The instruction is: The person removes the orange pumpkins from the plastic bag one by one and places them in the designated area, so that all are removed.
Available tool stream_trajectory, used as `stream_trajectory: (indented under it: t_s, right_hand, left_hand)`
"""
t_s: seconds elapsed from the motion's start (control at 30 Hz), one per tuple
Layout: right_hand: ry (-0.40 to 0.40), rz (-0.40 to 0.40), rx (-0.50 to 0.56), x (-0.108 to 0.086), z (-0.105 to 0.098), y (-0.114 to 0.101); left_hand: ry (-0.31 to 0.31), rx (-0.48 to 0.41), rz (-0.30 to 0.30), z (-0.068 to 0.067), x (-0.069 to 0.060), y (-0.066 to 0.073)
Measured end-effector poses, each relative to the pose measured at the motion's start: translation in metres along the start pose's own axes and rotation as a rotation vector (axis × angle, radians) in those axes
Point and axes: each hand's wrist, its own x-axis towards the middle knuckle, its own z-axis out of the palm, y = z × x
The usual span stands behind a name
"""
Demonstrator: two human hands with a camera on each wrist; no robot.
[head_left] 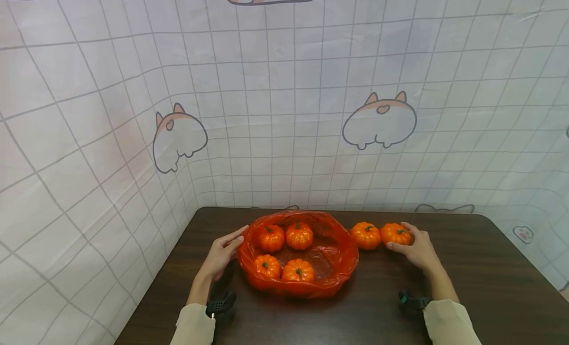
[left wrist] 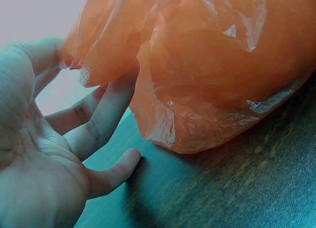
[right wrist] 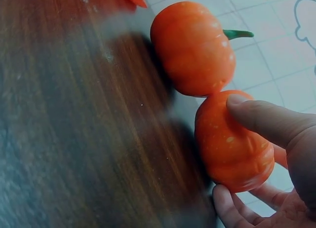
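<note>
We see an open bag of thin, shiny orange-red plastic (head_left: 291,288) on a dark brown, wood-grained table (head_left: 338,320). Inside it lie four small, round, ribbed orange pumpkins with green stems: the first pumpkin (head_left: 271,239) near eleven o'clock of the bag, the second pumpkin (head_left: 299,237) near twelve, the third pumpkin (head_left: 268,267) near eight and the fourth pumpkin (head_left: 299,272) near six.

At between nine and ten o'clock of the bag we find the person's left hand (head_left: 219,256). Its fingers are loosely extended and spread apart, and they touch the crumpled rim.

Towards two to three o'clock, outside the bag, two more such pumpkins touch one another. The inner pumpkin (head_left: 365,236) is just beside the rim; the outer pumpkin (head_left: 394,235) is in the right hand (head_left: 420,250), whose thumb and fingers bend round it from opposite sides, opened only as wide as the pumpkin itself.

We notice cream sleeves (head_left: 450,323) on both arms and a black device (head_left: 221,304) at each wrist. Behind the table, at twelve o'clock, hangs a white, grid-patterned cloth (head_left: 284,152) with cartoon animals.
</note>
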Motion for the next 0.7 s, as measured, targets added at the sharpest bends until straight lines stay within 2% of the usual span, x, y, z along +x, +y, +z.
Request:
stream_trajectory:
  t_s: [0.43, 0.7]
  right_hand:
    - [0.000, 0.017, 0.027, 0.0023, 0.0032, 0.0033]
    - [-0.010, 0.020, 0.021, 0.0007, 0.0030, 0.0018]
  left_hand:
    - [-0.027, 0.001, 0.017, -0.0014, 0.0012, -0.0013]
    - [-0.007, 0.006, 0.016, -0.0001, 0.0002, -0.0014]
